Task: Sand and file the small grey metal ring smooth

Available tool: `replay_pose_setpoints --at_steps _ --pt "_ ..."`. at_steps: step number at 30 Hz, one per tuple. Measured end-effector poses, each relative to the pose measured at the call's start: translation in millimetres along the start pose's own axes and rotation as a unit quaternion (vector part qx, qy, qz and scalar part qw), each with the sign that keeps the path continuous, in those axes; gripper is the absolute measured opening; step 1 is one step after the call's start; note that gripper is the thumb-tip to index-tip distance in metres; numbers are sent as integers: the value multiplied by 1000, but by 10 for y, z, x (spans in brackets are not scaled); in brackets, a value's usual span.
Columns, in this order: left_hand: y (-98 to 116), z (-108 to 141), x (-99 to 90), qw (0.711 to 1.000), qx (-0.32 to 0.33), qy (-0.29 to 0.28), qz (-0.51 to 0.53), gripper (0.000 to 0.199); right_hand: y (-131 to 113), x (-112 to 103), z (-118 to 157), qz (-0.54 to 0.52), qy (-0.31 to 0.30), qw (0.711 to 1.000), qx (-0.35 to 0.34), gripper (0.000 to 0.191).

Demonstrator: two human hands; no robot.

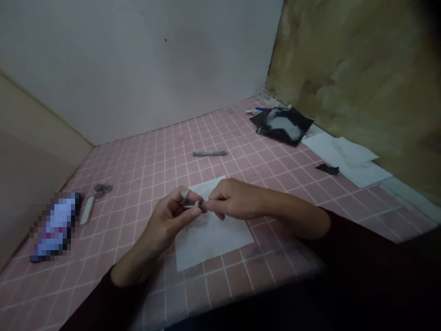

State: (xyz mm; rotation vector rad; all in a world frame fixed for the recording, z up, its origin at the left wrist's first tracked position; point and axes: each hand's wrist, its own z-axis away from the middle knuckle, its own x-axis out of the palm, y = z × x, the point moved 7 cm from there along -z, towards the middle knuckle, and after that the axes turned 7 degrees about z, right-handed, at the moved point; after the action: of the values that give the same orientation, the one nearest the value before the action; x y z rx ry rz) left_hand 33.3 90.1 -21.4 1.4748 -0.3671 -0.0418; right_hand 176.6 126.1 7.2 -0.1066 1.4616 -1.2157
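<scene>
Above a white sheet of paper (213, 243), my left hand (172, 214) pinches a small brownish piece (199, 204) between thumb and fingers. A thin pale stick-like part shows beside that piece, between the left fingers. One left finger has a beige band (185, 191) round it. My right hand (230, 200) is closed, its fingertips meeting the small piece from the right. What the right fingers hold is hidden or too small to name. The paper lies on a pink cloth with a white grid (144, 184) and has a greyish smudge below the hands.
A grey rod (209, 153) lies beyond the paper. At left are a blurred-out bluish object (57, 227), a pale flat strip (87, 210) and a grey coiled item (102, 188). Black sheets (299, 120), white papers (361, 172) and a black scrap (328, 169) lie at right by the wall.
</scene>
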Motion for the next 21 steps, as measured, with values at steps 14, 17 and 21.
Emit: replay_pose_setpoints --at_steps 14,17,21 --pt "147 24 11 993 87 51 -56 17 60 54 -14 -55 -28 998 7 41" --pt "173 27 38 990 113 44 -72 17 92 67 -24 -104 -28 994 16 42" --pt "216 32 23 986 136 58 -77 17 127 109 -19 -145 -55 987 32 43"
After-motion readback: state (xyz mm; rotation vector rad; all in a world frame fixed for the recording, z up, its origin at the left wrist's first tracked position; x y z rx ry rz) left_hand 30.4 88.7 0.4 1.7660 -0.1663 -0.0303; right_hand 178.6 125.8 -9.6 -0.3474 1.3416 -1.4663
